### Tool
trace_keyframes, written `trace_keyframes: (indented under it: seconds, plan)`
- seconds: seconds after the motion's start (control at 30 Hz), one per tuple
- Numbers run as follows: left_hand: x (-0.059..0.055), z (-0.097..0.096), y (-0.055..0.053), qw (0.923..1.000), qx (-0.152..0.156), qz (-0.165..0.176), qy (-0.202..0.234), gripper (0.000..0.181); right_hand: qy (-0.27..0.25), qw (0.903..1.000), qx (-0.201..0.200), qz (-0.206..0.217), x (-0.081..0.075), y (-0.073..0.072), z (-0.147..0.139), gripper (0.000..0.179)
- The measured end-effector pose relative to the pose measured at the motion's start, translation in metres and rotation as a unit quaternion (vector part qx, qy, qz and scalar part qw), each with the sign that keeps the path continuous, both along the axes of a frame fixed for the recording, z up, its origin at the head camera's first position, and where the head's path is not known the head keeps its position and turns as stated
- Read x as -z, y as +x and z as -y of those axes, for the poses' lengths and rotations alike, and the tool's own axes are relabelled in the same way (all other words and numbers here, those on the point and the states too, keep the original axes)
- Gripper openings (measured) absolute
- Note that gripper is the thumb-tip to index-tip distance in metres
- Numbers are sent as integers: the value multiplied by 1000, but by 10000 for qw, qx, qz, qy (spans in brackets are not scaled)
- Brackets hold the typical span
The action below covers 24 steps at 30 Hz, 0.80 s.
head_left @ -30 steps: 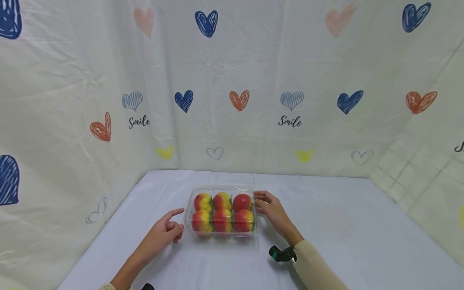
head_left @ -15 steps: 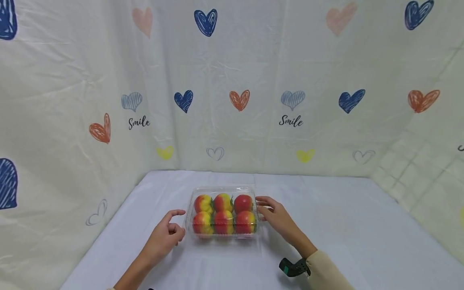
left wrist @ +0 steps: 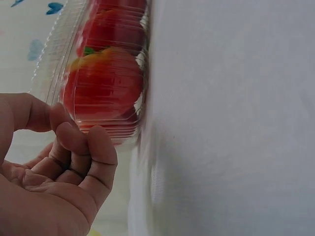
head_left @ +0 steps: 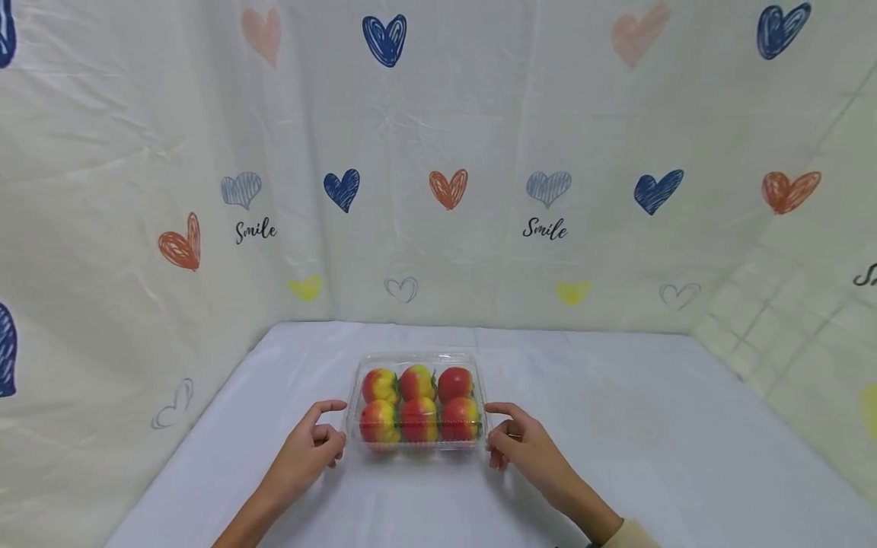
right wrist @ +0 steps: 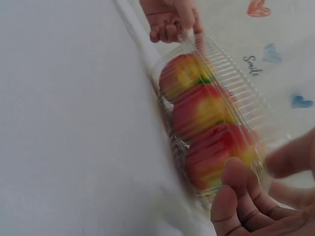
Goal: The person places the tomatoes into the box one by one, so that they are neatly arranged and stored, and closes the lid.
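A clear plastic clamshell box (head_left: 421,355) with its lid down sits on the white-covered table. Inside are several red-and-yellow fruits (head_left: 418,418) with bits of green. My left hand (head_left: 301,449) is at the box's left side. Its index finger reaches to the rim, and in the left wrist view the thumb and bent fingers (left wrist: 102,147) meet at the lid's edge and corner. On the opposite side is my right hand (head_left: 534,453). Its index fingertip lies right at the rim, the other fingers bent below. In the right wrist view its fingertips (right wrist: 235,172) overlap the near corner.
The white tablecloth (head_left: 603,411) extends around the box on all sides. A pale curtain (head_left: 438,114) printed with hearts and the word Smile hangs behind the table and along both sides.
My right hand has slid from the box's far right corner toward its near right side, with its lower fingers now more bent. The left hand and the box stay nearly in place.
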<state>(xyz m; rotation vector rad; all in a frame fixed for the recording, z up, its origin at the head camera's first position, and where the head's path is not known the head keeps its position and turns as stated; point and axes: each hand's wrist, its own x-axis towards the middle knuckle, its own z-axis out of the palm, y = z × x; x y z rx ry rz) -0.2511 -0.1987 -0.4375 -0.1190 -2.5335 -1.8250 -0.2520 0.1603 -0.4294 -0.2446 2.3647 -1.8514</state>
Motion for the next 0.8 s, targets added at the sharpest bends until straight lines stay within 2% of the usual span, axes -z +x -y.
trace_keyframes:
  seconds: [0.2,0.47,0.63,0.73,0.8]
  plan:
    - [2,-1,0,9999,107,44,124,49,-127,9990,362,208,6,3,7,49]
    - [3,0,1,9994,261,47,204,51,-197,9975,676,112,8,5,12,49]
    - [5,0,1,9999,67,86,60,49,-172,9962,848,125,13,6,14,49]
    - [2,0,2,9996,-113,2,-239,48,-53,9959,905,44,13,6,12,46]
    - [-2,3,1,9980,-237,-175,-560,47,107,9949,977,-218,10,5,8,42]
